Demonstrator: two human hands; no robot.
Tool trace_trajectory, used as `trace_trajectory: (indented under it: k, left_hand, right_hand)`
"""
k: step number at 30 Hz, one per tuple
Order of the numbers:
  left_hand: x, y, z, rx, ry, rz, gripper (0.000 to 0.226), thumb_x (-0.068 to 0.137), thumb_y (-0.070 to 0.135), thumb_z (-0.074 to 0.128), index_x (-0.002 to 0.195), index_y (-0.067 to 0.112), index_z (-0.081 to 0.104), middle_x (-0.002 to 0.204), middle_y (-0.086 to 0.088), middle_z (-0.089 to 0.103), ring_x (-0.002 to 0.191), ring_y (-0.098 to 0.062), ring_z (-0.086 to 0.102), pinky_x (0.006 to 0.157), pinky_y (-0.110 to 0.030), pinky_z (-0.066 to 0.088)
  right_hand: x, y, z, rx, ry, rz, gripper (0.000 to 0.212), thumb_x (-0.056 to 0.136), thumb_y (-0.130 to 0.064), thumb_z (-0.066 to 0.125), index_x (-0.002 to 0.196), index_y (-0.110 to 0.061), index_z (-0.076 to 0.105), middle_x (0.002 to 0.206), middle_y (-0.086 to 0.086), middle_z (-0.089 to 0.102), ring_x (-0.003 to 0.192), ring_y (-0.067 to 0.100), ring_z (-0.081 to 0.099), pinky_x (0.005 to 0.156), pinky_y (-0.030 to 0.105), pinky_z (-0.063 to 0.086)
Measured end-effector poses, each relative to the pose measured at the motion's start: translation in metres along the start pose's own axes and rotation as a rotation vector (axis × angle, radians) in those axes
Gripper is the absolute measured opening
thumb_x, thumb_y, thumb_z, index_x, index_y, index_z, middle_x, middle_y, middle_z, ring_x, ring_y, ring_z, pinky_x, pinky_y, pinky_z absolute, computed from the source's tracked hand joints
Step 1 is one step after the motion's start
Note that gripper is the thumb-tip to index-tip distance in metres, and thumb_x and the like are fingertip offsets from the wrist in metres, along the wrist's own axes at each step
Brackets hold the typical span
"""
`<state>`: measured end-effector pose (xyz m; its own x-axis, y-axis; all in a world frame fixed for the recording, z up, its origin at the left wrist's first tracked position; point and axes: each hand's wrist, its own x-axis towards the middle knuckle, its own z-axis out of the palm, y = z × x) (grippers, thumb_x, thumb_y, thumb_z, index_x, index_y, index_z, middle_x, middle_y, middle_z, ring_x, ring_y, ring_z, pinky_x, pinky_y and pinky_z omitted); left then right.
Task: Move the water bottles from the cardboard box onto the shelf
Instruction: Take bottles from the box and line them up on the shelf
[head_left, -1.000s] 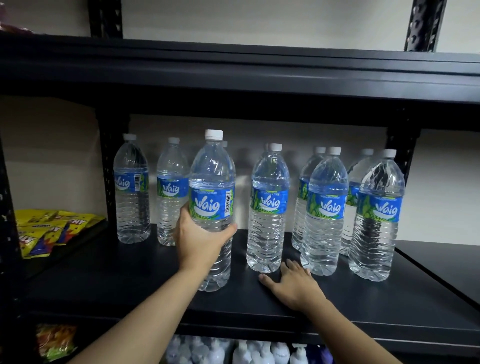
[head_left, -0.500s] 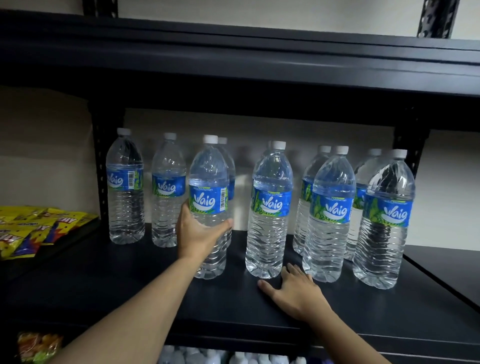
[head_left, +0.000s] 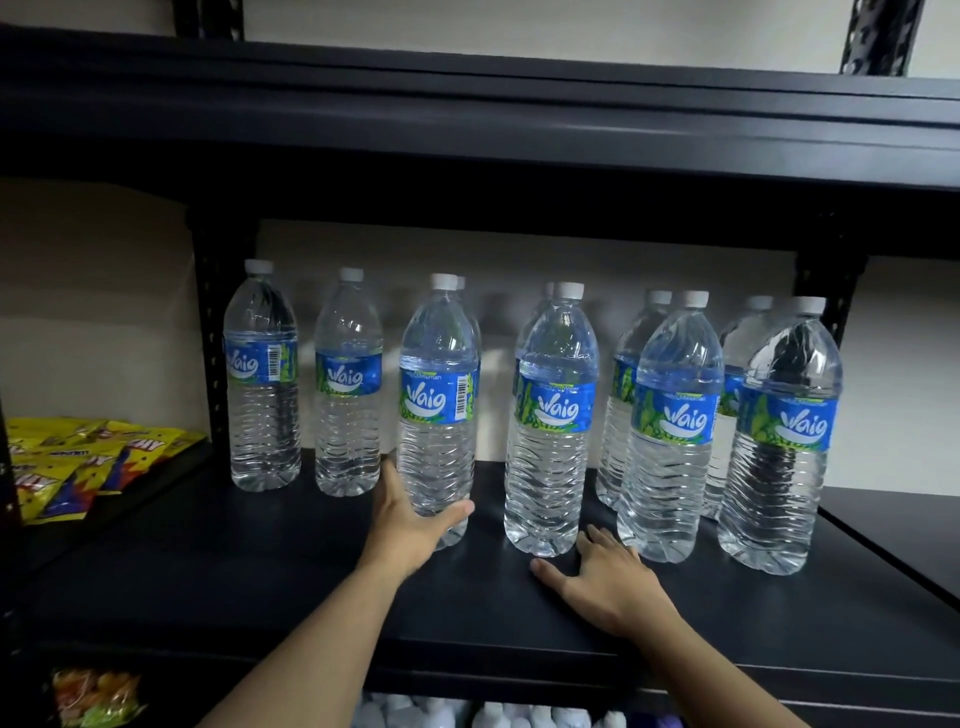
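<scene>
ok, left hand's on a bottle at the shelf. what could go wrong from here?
1. The left hand has its grip low on the held bottle; pushed from there, the tall bottle may tip.
2. Another bottle stands directly behind it and could be knocked.
3. The right hand lies flat beside the neighbouring bottle; lifting it carelessly could nudge that base.

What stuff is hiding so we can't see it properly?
- Head view: back-row bottles mostly hidden behind front bottles.
- Lower-shelf white bottles cut off by the bottom edge.
- Cardboard box: out of frame.
- Snack packets: print blurred, unreadable.
</scene>
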<state>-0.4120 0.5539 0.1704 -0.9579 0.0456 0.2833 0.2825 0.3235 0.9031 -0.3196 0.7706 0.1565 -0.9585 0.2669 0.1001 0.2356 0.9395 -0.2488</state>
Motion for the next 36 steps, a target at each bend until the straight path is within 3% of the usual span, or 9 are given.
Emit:
trace_trajectory:
  k: [2, 6, 11, 16, 36]
  left_hand:
    - [0.0000, -0.0014, 0.0004, 0.016, 0.017, -0.008, 0.118, 0.064, 0.043, 0.089, 0.154, 0.022, 0.017, 0.157, -0.003, 0.030, 0.144, -0.021, 0.032, 0.117, -0.035, 0.029]
    - [0.0009, -0.0003, 0.0038, 0.000, 0.036, -0.016, 0.096, 0.066, 0.040, 0.089, 0.143, 0.019, 0.035, 0.144, -0.004, 0.047, 0.132, -0.023, 0.046, 0.105, -0.030, 0.037]
    - [0.0026, -0.0038, 0.0051, 0.012, 0.020, -0.061, 0.088, 0.064, 0.041, 0.090, 0.133, 0.020, 0.039, 0.125, 0.003, 0.053, 0.123, -0.021, 0.052, 0.102, -0.030, 0.043]
    - [0.0017, -0.0040, 0.0033, 0.079, -0.002, -0.068, 0.104, 0.056, 0.031, 0.095, 0.139, 0.020, 0.034, 0.138, -0.002, 0.053, 0.126, -0.022, 0.051, 0.101, -0.028, 0.041]
    - [0.0015, -0.0009, 0.0042, 0.091, 0.010, -0.095, 0.094, 0.057, 0.030, 0.093, 0.132, 0.023, 0.037, 0.126, -0.001, 0.060, 0.116, -0.024, 0.058, 0.092, -0.025, 0.043]
  right_hand:
    - [0.0001, 0.0001, 0.0003, 0.004, 0.004, 0.003, 0.091, 0.083, -0.079, 0.034, 0.153, -0.020, 0.029, 0.162, 0.004, 0.020, 0.151, 0.018, 0.013, 0.120, 0.036, 0.013]
    - [0.0007, 0.0006, 0.0003, 0.010, 0.008, 0.005, 0.091, 0.082, -0.079, 0.035, 0.152, -0.021, 0.030, 0.162, 0.004, 0.022, 0.150, 0.018, 0.014, 0.120, 0.036, 0.015]
    - [0.0021, 0.0015, 0.0024, 0.008, 0.013, 0.005, 0.091, 0.082, -0.079, 0.035, 0.152, -0.020, 0.031, 0.161, 0.004, 0.023, 0.150, 0.018, 0.015, 0.120, 0.037, 0.013]
    - [0.0031, 0.0021, 0.0026, 0.008, 0.014, 0.004, 0.092, 0.082, -0.079, 0.035, 0.152, -0.020, 0.030, 0.161, 0.005, 0.022, 0.150, 0.018, 0.015, 0.120, 0.036, 0.013]
    - [0.0022, 0.0008, 0.0009, 0.007, 0.014, 0.002, 0.091, 0.083, -0.078, 0.035, 0.153, -0.021, 0.029, 0.162, 0.005, 0.022, 0.150, 0.019, 0.015, 0.120, 0.036, 0.015]
